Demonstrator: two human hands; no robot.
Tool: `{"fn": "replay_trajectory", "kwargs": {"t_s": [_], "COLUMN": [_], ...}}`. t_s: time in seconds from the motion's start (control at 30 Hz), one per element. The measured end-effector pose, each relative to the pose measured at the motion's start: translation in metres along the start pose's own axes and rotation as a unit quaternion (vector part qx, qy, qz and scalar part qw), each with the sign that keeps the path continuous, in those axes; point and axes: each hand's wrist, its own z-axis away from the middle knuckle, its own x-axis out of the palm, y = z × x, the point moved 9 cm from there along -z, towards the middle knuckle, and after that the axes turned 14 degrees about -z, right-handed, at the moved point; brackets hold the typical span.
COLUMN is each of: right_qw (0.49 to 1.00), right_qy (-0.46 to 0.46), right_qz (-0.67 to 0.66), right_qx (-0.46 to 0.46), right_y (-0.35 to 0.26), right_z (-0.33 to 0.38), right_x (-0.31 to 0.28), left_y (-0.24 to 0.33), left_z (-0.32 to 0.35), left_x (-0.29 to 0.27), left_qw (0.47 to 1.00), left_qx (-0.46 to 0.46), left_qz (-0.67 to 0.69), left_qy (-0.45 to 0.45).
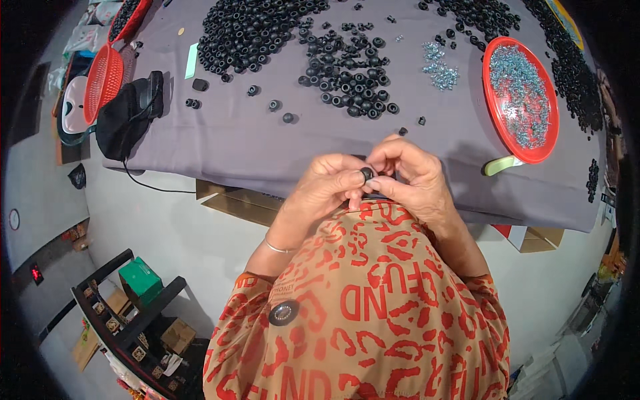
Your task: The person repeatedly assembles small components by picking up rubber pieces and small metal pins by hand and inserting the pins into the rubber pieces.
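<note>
In front of my chest, at the near edge of the table, both hands meet over one small black round part with a hole in it [367, 174]. My left hand [323, 185] pinches this part between thumb and fingertips. Closed too, my right hand [415, 175] has its thumb and fingers against the part's right side; whatever else they hold is hidden. Beyond the hands lies a loose group of similar black round parts [353, 83], with a denser pile [243, 33] at the far left. Two small black pieces [403, 131] sit just past my right hand.
A red plate [489, 100] full of small silvery metal pieces stands at right, a light-green handle [501, 165] beside it. More metal pieces [441, 75] lie loose on the grey cloth [220, 133]. At left are a black cloth item [123, 127] and a red basket [103, 83].
</note>
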Motion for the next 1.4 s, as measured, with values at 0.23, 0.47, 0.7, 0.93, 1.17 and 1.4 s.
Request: {"fn": "replay_trajectory", "kwargs": {"t_s": [0.23, 0.47, 0.7, 0.93, 1.17, 1.4], "right_qw": [0.993, 0.953, 0.941, 0.829, 0.788, 0.796], "right_qy": [0.016, 0.035, -0.003, 0.251, 0.209, 0.183], "right_qz": [0.081, 0.222, 0.234, 0.446, 0.551, 0.542], "right_qx": [-0.09, -0.203, -0.243, -0.225, -0.176, -0.197], "right_y": [-0.019, -0.035, -0.041, -0.039, -0.031, -0.038], "right_z": [0.004, 0.008, 0.013, 0.02, -0.003, -0.006], "right_x": [-0.001, 0.005, 0.011, -0.066, -0.06, -0.063], "left_y": [-0.011, -0.012, -0.022, -0.013, -0.015, -0.014], "left_z": [-0.004, -0.001, -0.002, -0.004, -0.004, -0.008], "left_x": [0.004, 0.011, 0.011, 0.007, 0.0, 0.003], "left_qw": [0.997, 0.997, 0.994, 0.996, 0.996, 0.993], "left_qx": [-0.021, -0.027, -0.045, -0.021, -0.024, -0.032], "left_qz": [0.064, 0.075, 0.09, 0.077, 0.087, 0.111], "left_qy": [-0.037, -0.016, -0.052, -0.033, -0.018, -0.024]}}
